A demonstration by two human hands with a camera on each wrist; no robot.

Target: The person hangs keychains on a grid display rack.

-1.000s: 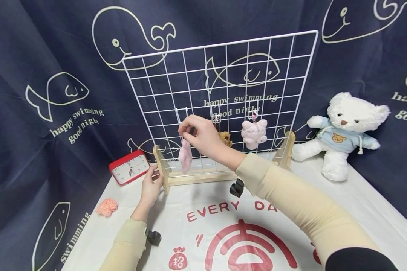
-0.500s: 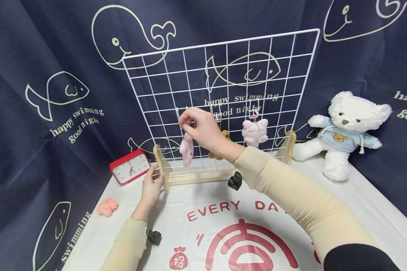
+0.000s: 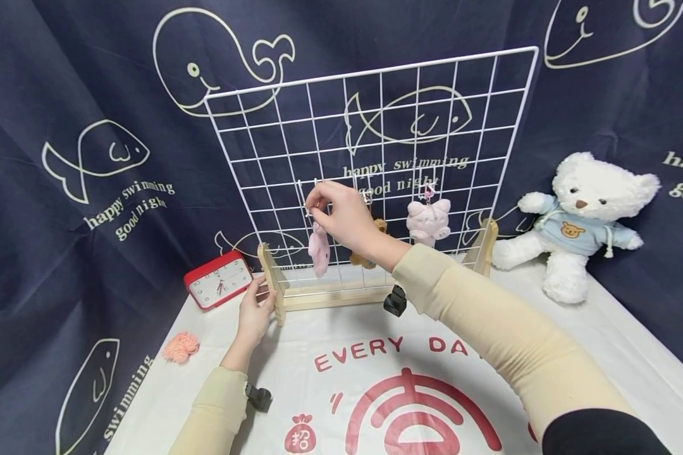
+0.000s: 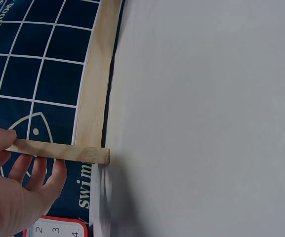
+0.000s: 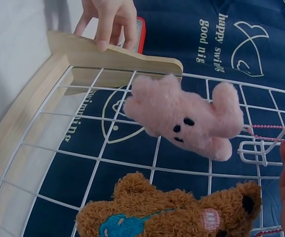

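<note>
A white wire grid [image 3: 344, 76] stands on wooden feet. My left hand [image 3: 254, 316] grips its left wooden foot [image 4: 58, 150], thumb on one side and fingers on the other. In front of the grid, my right hand [image 3: 346, 215] pinches the pink bead chain [image 5: 268, 139] of a pink plush keychain [image 5: 182, 116]. That plush dangles below the fingers. The chain is beside a white hook [image 5: 253, 152]; whether it is looped over the hook, I cannot tell. Close by hangs a brown bear keychain [image 5: 167, 210], partly behind my right hand in the head view.
A second pink plush keychain [image 3: 429, 221] hangs farther right on the grid. Left of the stand is a red clock [image 3: 219, 282], with a coral yarn bundle [image 3: 181, 347] nearer. A white teddy bear [image 3: 580, 221] sits at the right. Behind everything hangs a dark blue curtain [image 3: 108, 50].
My right hand has risen slightly, then shifted a little to the right, carrying the pink plush keychain with it. My left hand stays on the wooden foot.
</note>
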